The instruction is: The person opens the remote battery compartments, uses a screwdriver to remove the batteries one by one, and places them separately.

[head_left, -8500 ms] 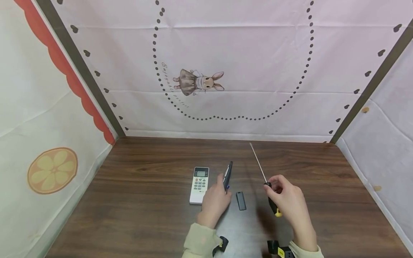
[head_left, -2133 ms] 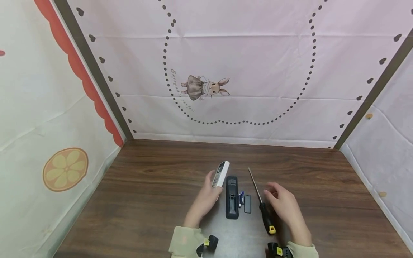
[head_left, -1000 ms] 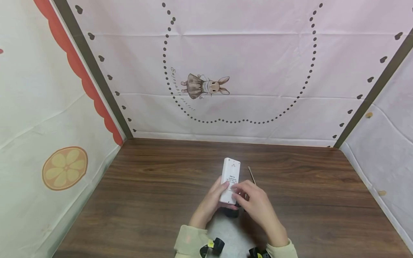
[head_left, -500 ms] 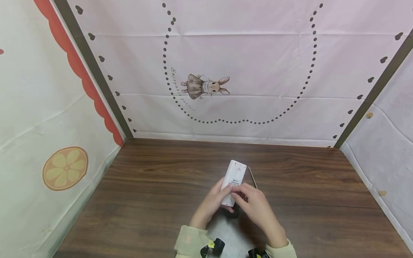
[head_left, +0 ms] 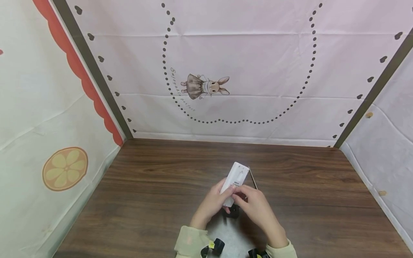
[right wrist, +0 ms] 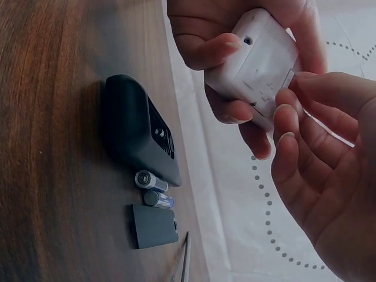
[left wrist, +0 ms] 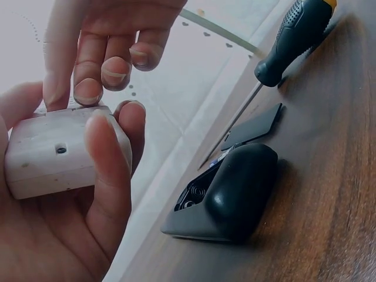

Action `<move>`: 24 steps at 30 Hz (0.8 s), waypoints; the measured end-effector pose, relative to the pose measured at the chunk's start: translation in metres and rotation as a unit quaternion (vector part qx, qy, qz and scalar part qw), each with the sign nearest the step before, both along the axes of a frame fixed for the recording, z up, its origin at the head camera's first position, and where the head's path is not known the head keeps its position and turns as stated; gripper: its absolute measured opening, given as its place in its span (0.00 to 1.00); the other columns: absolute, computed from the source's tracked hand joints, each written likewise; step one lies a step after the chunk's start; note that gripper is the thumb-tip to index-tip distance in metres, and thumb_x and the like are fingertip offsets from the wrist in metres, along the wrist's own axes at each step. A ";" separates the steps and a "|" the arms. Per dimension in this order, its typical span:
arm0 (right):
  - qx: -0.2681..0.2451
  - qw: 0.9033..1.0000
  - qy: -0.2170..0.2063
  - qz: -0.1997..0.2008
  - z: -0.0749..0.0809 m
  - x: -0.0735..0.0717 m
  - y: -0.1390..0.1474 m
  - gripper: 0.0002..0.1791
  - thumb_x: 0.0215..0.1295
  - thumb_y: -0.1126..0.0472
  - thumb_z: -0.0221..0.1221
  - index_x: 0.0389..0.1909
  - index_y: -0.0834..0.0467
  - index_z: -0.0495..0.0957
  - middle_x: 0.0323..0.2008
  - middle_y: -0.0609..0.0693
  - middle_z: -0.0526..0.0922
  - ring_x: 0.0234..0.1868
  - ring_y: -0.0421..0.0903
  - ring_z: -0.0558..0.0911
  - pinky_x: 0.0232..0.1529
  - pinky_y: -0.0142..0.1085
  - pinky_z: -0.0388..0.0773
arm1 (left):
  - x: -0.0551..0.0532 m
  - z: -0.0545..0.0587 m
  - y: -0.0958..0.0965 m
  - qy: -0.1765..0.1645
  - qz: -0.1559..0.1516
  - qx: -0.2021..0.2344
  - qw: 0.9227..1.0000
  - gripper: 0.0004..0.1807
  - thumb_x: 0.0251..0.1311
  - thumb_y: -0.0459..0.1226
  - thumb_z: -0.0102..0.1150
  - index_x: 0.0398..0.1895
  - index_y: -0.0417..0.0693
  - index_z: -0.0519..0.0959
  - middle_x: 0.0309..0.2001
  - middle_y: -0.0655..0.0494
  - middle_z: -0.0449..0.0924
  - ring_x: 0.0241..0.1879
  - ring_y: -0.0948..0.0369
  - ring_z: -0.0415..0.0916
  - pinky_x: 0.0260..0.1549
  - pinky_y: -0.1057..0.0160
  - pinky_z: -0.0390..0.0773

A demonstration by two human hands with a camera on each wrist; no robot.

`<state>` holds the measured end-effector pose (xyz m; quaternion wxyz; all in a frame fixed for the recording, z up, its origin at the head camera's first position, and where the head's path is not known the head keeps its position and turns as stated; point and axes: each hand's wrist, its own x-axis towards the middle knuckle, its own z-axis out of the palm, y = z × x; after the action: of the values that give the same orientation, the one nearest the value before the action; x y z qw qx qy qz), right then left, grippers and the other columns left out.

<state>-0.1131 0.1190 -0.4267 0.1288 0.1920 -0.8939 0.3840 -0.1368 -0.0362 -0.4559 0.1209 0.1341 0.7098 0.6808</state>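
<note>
A: Pose of the arms?
B: Both forearms enter from the near side in pale green sleeves and angle inward; the hands meet above the table, just in front of the body.

A: Left hand?
B: Grasping. It holds the white remote, thumb laid on the printed back, the other fingers curled round the side and underneath.

A: Right hand?
B: Fingers bent, thumb and forefinger drawn close together. Their tips touch the back of the white remote beside the left thumb; the right wrist view shows them at a thin raised edge there. Cannot tell whether they pinch that edge or only press it. The remaining fingers are loosely bent.

A: Position of the white remote?
B: Held clear of the table between the two hands, back upward, tilted, far end pointing forward and to the right. A screw hole shows in its near end.

A: Items below?
B: A black remote lies on the table with its battery compartment uncovered. Two batteries lie just beside it, then a dark battery cover. The screwdriver, black handle with yellow at its end, rests near the cover; in the head view the right hand hides its handle.
</note>
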 end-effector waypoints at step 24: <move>0.037 0.999 -0.031 0.000 -0.003 -0.001 -0.001 0.12 0.47 0.53 0.66 0.24 0.41 0.70 0.19 0.32 0.68 0.21 0.32 0.68 0.21 0.27 0.65 | 0.010 0.025 0.001 -0.025 0.017 0.013 0.999 0.20 0.65 0.46 0.44 0.55 0.46 0.66 0.29 0.48 0.76 0.19 0.57 0.72 0.20 0.38 0.72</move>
<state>-0.1136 0.1181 -0.4301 0.0942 0.1850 -0.9109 0.3566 -0.1265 -0.0356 -0.4311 0.1254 0.1071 0.6998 0.6951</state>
